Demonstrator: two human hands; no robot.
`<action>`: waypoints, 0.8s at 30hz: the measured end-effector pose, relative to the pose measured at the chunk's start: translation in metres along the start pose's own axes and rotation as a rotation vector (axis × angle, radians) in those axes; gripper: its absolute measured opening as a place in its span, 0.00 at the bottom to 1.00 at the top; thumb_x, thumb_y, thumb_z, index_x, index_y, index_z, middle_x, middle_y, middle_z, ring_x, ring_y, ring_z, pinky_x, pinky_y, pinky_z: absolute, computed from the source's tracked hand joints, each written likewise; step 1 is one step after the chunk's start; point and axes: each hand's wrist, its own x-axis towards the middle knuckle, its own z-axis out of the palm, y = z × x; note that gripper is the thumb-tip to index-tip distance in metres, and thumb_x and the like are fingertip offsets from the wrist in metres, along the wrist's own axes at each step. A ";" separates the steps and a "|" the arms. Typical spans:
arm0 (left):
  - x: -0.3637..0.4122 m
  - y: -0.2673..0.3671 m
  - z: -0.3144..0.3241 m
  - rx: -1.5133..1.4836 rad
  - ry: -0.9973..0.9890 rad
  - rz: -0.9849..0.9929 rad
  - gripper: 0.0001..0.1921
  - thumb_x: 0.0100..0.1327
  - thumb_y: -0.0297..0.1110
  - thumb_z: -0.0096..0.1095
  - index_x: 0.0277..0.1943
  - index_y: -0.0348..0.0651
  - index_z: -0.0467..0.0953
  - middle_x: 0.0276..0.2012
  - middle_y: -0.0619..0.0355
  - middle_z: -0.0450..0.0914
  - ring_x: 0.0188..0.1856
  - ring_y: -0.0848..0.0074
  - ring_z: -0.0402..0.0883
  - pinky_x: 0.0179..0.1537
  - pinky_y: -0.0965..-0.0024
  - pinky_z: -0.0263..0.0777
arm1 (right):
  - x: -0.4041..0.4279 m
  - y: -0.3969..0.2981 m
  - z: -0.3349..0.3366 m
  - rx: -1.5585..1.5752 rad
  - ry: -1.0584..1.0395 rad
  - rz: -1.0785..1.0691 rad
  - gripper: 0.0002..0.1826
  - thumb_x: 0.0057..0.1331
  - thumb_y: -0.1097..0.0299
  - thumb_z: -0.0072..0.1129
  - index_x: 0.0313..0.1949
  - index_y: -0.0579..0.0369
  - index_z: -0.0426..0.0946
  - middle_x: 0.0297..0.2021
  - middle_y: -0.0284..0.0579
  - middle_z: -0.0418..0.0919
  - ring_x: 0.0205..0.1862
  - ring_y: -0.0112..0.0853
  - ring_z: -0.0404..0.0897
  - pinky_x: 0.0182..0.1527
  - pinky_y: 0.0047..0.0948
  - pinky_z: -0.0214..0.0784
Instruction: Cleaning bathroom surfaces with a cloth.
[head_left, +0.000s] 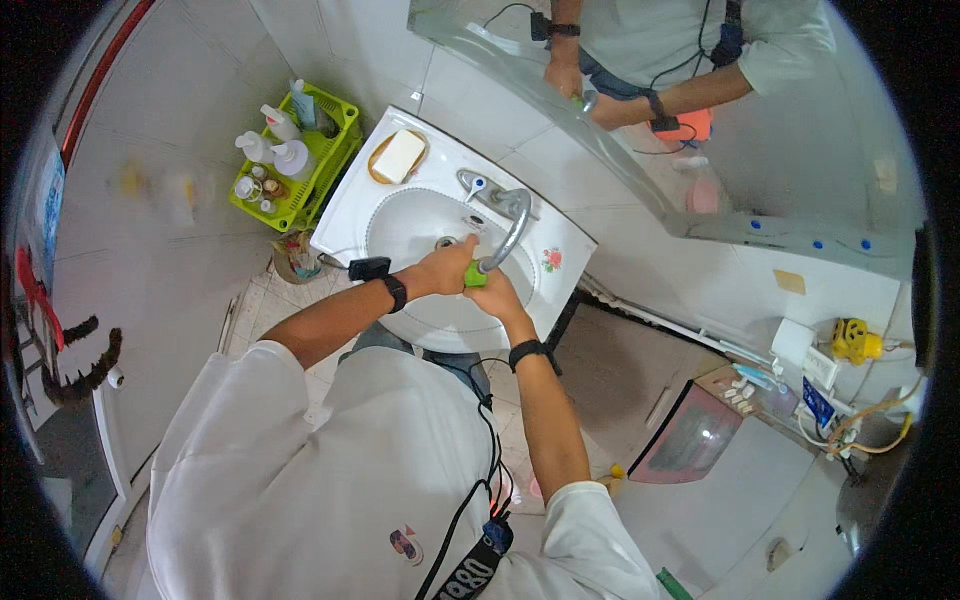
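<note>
Both my hands are together over the white ceramic washbasin (405, 217), at the outlet end of the curved metal faucet (517, 225). My left hand (448, 268) lies beside the green tip (475, 274) of the spout, its fingers partly hidden. My right hand (496, 295) is just below the same tip, with its fingertips close to my left hand. Whether either one grips the tip is unclear. A lever with a blue dot stands on the faucet base. A pale bar of soap (400, 156) rests in a dish on the basin's back left corner.
A green plastic basket (330, 172) with several pump bottles (293, 159) stands left of the basin. A mirror (787, 150) hangs on the tiled wall above, reflecting my arms. To the right are a dark-edged panel, a pink-tinted box (686, 442) and wall sockets with cables. Cords hang down my front.
</note>
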 end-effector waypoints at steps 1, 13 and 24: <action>-0.001 -0.003 -0.001 -0.004 0.001 -0.001 0.38 0.51 0.33 0.73 0.60 0.35 0.57 0.40 0.34 0.81 0.44 0.47 0.83 0.42 0.52 0.76 | -0.003 0.004 -0.001 -0.003 -0.003 0.001 0.25 0.54 0.65 0.67 0.50 0.59 0.73 0.43 0.54 0.82 0.47 0.48 0.82 0.49 0.41 0.73; -0.029 -0.035 0.017 -0.704 0.128 -0.289 0.28 0.54 0.37 0.76 0.55 0.35 0.72 0.45 0.55 0.81 0.47 0.72 0.80 0.50 0.70 0.73 | -0.023 -0.012 0.021 0.690 0.349 0.217 0.13 0.65 0.65 0.61 0.43 0.63 0.79 0.33 0.36 0.81 0.36 0.24 0.78 0.39 0.22 0.70; -0.030 -0.014 -0.014 -1.470 0.257 -0.455 0.30 0.61 0.33 0.68 0.63 0.40 0.62 0.52 0.53 0.77 0.55 0.67 0.79 0.57 0.59 0.71 | -0.039 -0.038 0.006 0.399 0.483 0.081 0.11 0.62 0.66 0.69 0.34 0.62 0.80 0.25 0.32 0.78 0.28 0.19 0.71 0.32 0.22 0.65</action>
